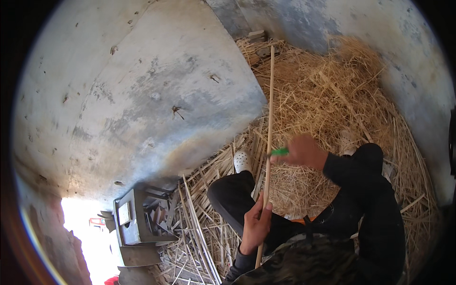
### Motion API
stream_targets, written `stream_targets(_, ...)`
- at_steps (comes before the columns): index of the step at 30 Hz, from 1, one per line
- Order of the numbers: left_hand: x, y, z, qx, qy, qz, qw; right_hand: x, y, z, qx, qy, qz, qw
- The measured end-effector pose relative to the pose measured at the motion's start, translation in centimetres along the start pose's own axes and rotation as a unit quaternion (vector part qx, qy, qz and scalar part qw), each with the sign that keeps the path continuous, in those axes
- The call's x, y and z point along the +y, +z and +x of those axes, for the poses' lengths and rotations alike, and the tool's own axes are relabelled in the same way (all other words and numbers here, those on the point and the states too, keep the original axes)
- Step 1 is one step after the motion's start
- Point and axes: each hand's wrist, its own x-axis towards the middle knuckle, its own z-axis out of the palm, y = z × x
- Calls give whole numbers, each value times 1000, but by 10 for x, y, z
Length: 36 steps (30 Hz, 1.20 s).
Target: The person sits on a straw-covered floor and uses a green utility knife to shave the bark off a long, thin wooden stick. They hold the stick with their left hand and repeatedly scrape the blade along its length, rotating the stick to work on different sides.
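Note:
A long, pale wooden strip [270, 109] runs almost upright through the view, from beside my lap up toward the far wall. My left hand [255, 224] is wrapped round its lower part, thumb along the side. In my right hand [305, 151] is a knife with a green handle [280, 151]. The short dark blade reaches the strip above my left hand and seems to touch it; motion blurs the edge. Both my legs are bent, one on each side of the strip.
Curly shavings [323, 99] heap up ahead and to the right. Thin strips [197, 228] cover the floor at left, near a wooden cabinet-like box [135, 223]. A stained wall [166, 95] juts in at left. White perforated shoe [242, 161]; bright opening [90, 228] at lower left.

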Motion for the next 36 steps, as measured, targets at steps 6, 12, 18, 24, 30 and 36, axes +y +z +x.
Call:
stream_targets(6, -10, -1, 8, 19, 92, 51, 994, -23, 9, -19, -84, -24, -12, 996)
stream_targets(12, 4, 0, -8, 41, 96, 85, 991, -5, 2, 2, -49, 38, 29, 998)
stream_targets(18, 10, -3, -20, 49, 113, 157, 980, 1, 6, 11, -72, 74, 39, 994)
stream_targets(24, 11, 0, -16, 60, 128, 151, 978, -37, 21, -18, -63, -36, 98, 993)
stream_targets(30, 16, 2, -23, 79, 147, 234, 958, 20, 0, 17, -56, 115, 46, 991)
stream_targets(36, 12, 1, -22, 103, 202, 273, 935, -12, 21, -1, -55, 35, 52, 997)
